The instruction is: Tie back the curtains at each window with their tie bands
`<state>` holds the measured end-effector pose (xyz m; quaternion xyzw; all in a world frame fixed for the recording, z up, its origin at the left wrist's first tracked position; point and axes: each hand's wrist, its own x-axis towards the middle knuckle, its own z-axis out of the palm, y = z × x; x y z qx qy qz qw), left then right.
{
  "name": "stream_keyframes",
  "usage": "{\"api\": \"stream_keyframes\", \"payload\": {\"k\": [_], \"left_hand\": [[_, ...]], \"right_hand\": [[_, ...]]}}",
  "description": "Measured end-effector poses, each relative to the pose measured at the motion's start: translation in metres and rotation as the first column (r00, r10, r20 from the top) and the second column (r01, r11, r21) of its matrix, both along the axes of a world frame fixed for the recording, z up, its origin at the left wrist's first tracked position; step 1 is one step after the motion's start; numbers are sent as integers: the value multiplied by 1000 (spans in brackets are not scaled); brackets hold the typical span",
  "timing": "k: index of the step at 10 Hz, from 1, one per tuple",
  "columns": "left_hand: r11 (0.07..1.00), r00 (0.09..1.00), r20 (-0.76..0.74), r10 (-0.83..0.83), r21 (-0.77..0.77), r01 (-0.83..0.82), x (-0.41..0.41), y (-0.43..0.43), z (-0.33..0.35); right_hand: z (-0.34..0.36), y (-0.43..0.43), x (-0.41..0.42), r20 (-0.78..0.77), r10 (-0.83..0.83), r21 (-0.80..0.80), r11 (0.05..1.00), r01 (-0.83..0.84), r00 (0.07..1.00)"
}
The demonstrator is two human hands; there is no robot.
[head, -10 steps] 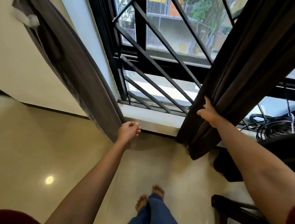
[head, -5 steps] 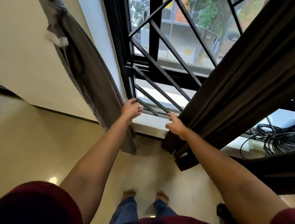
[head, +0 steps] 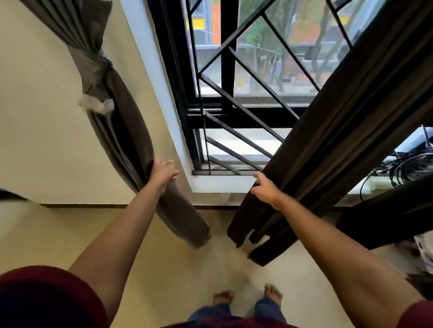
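Left hand [head: 162, 174] gripping lower part of grey curtain [head: 125, 119], already cinched by tie band [head: 100, 60] against wall. Right hand [head: 264, 189] grasping edge of dark curtain [head: 344, 128], hanging loose before window grille [head: 243, 108].

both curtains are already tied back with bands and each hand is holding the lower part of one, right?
Not quite. In the head view only the left curtain has a tie band around it; the right curtain hangs loose with no band. The left hand and right hand do each hold a curtain's lower part.
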<state>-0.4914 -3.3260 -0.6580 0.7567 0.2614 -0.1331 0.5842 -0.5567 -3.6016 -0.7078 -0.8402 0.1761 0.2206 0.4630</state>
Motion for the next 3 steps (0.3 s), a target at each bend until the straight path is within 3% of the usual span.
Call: {"api": "stream_keyframes", "payload": {"k": [1, 3], "left_hand": [[999, 999, 18, -35, 31, 35, -5, 6, 0], [988, 988, -22, -150, -52, 149, -15, -13, 2]], "right_hand": [[6, 13, -14, -4, -24, -14, 1000, 24, 1000], [24, 17, -54, 9, -67, 3, 998, 67, 998]]}}
